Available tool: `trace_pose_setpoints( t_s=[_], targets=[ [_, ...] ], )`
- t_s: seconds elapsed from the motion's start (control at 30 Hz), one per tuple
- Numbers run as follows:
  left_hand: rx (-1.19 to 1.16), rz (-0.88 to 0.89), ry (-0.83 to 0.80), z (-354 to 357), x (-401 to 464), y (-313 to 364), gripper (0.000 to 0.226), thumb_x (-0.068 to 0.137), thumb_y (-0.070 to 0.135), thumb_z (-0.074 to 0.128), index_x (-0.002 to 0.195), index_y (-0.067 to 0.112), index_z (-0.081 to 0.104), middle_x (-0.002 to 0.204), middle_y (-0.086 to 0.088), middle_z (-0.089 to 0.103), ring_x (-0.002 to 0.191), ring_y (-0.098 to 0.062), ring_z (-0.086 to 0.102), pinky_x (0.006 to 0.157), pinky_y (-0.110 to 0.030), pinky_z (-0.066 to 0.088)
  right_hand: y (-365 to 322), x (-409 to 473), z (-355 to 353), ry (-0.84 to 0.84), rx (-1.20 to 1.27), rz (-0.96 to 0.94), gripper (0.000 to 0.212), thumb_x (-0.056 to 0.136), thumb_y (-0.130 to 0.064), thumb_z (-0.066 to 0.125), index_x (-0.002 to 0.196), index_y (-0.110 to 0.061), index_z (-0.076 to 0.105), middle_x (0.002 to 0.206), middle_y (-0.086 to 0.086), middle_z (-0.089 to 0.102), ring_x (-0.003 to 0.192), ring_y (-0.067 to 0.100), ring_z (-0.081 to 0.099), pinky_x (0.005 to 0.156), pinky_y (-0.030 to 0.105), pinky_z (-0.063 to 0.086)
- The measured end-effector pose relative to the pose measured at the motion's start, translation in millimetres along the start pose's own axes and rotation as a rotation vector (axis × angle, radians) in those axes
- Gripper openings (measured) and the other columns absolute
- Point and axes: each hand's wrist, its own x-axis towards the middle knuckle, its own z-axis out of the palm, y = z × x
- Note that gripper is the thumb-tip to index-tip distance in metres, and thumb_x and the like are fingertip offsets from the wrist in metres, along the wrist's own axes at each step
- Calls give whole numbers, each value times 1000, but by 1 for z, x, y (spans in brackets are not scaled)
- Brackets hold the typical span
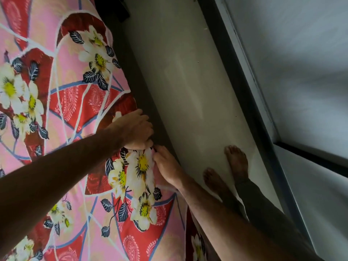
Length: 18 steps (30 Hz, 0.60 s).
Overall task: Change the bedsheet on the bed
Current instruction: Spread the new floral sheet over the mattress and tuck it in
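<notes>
A pink and red bedsheet with white flowers and dark leaves covers the bed across the left of the view. My left hand grips the sheet's edge at the side of the bed, fingers curled over it. Just below, my right hand holds the same edge, its fingers tucked round the fabric beside a large white flower. Both forearms reach in from the bottom of the view.
A narrow strip of pale floor runs between the bed and a grey wall with a dark skirting. My bare feet stand on that strip near the wall. A dark object sits at the top.
</notes>
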Motion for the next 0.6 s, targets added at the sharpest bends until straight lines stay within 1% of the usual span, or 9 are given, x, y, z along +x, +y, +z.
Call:
trace_pose_setpoints(
  t_s=[0.1, 0.2, 0.27, 0.33, 0.4, 0.43, 0.5, 0.53, 0.6],
  targets=[
    [82, 40, -63, -6, 0, 3, 32, 100, 46, 47, 115, 21, 60, 121, -4, 62, 115, -25, 54, 103, -44, 37, -2, 5, 1, -15, -270, -2, 31, 96, -42, 34, 107, -25, 59, 114, 0, 51, 108, 20, 50, 96, 47, 40],
    [83, 24, -63, -6, -1, 6, 29, 99, 44, 49, 112, 20, 59, 118, -5, 62, 115, -26, 55, 102, -44, 37, -6, 4, -1, -21, -411, 24, 30, 102, -37, 34, 114, -22, 57, 117, 0, 38, 110, 19, 37, 95, 40, 29],
    [57, -8, -9, -1, 3, 6, 30, 98, 48, 46, 100, 21, 58, 111, -3, 64, 108, -23, 56, 99, -43, 38, -11, 3, -4, -60, -409, 66, 30, 104, -35, 34, 116, -19, 57, 113, 1, 36, 108, 20, 36, 96, 40, 31],
    [16, -41, 37, 4, 6, 4, 35, 98, 53, 40, 88, 22, 52, 103, -1, 66, 98, -21, 57, 94, -41, 38, -16, 2, -6, -94, -412, 63, 36, 102, -36, 35, 118, -13, 57, 116, 6, 41, 112, 24, 42, 101, 44, 39],
    [15, -44, 72, 8, 7, 4, 38, 98, 55, 36, 86, 22, 52, 101, 0, 65, 93, -20, 56, 92, -40, 41, -12, -6, -10, -86, -216, 55, 34, 102, -36, 41, 126, -15, 56, 120, 6, 49, 109, 21, 52, 95, 39, 48],
    [17, -42, 94, 9, 8, 4, 40, 98, 56, 35, 88, 22, 55, 106, -1, 63, 91, -19, 54, 90, -39, 43, -7, -12, -14, -66, -44, 81, 32, 102, -29, 47, 133, -19, 53, 119, 2, 54, 105, 14, 57, 89, 32, 51],
    [-6, -52, 116, 8, 8, 5, 44, 99, 56, 36, 96, 22, 64, 124, -3, 52, 94, -16, 46, 86, -36, 44, 9, -27, -26, -10, 247, 123, 47, 99, -8, 50, 143, -21, 43, 118, -4, 61, 107, 8, 61, 82, 19, 50],
    [-12, -51, 117, 6, 8, 6, 46, 100, 56, 38, 100, 21, 67, 129, -4, 45, 95, -16, 41, 83, -35, 44, 19, -35, -34, 32, 285, 124, 48, 97, 1, 48, 141, -19, 45, 121, -2, 61, 113, 12, 60, 83, 15, 49],
    [-11, -36, 113, 5, 9, 9, 47, 101, 55, 37, 104, 19, 67, 122, -3, 45, 93, -16, 39, 81, -34, 48, 41, -48, -47, 164, 250, 88, 43, 92, 11, 47, 125, -15, 58, 124, 5, 62, 119, 19, 58, 90, 17, 47]
  ],
)
